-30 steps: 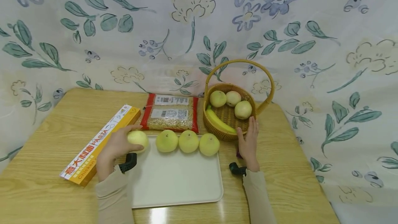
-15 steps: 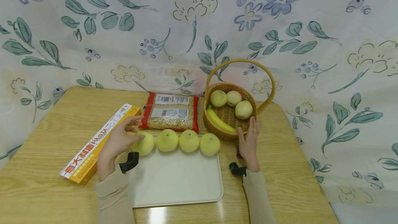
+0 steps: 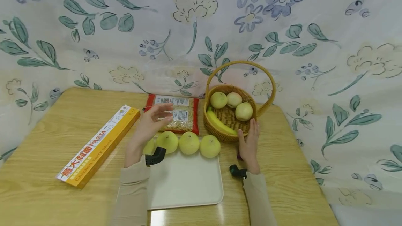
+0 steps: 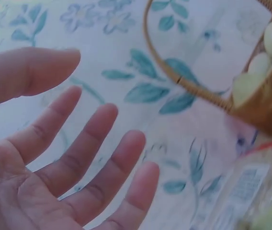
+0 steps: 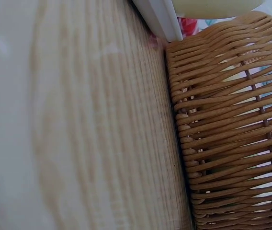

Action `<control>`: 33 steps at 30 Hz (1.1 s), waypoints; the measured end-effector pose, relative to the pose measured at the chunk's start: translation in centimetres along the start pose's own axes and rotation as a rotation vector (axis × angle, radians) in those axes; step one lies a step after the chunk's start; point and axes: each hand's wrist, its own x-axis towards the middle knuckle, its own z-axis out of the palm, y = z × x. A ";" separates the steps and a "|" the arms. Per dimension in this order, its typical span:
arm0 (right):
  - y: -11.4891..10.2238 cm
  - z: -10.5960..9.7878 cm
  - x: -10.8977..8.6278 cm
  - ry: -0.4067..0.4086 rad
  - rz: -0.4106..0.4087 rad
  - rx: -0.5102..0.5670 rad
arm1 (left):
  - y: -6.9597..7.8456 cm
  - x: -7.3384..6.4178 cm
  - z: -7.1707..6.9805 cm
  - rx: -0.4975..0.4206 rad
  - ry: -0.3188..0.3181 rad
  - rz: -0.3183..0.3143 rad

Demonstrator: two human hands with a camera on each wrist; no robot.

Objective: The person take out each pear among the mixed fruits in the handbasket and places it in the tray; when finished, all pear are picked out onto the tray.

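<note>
My left hand (image 3: pixel 150 126) hovers over the left end of the row of fruit, overlapping the noodle bag in the head view. Its fingers are spread and relaxed with nothing between them, as the left wrist view (image 4: pixel 73 158) also shows. Below it, several round yellow-green fruits (image 3: pixel 189 143) line the far edge of a white tray (image 3: pixel 185 184); the leftmost fruit (image 3: pixel 149 147) is partly hidden. My right hand (image 3: pixel 249 147) rests its straight fingers against the front right side of a wicker basket (image 3: pixel 216 130). Inside the basket are a banana (image 3: pixel 220 123) and three round fruits (image 3: pixel 243 111).
A red-edged clear bag of noodles (image 3: pixel 180 123) lies behind the tray. Left of it, a long orange and white pasta box (image 3: pixel 100 145) lies slanted on the wooden table (image 3: pixel 41 142). A tall handle (image 3: pixel 242 62) arches over the basket. Flowered cloth (image 3: pixel 150 16) hangs behind.
The left hand set the leftmost fruit at the end of the row and let it go, then rose and moved right. The right hand stayed at the basket.
</note>
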 end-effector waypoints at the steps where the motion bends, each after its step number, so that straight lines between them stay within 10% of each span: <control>1: 0.1 0.0 0.0 0.000 -0.002 -0.001 | 0.2 0.6 0.6 -0.010 -0.009 0.008; 19: 0.5 -0.7 0.1 0.024 0.003 -0.004 | 0.6 12.2 12.3 -0.137 -0.065 0.004; 33: 0.0 0.1 0.1 0.026 -0.018 0.020 | -1.2 17.3 16.1 0.006 0.077 -0.157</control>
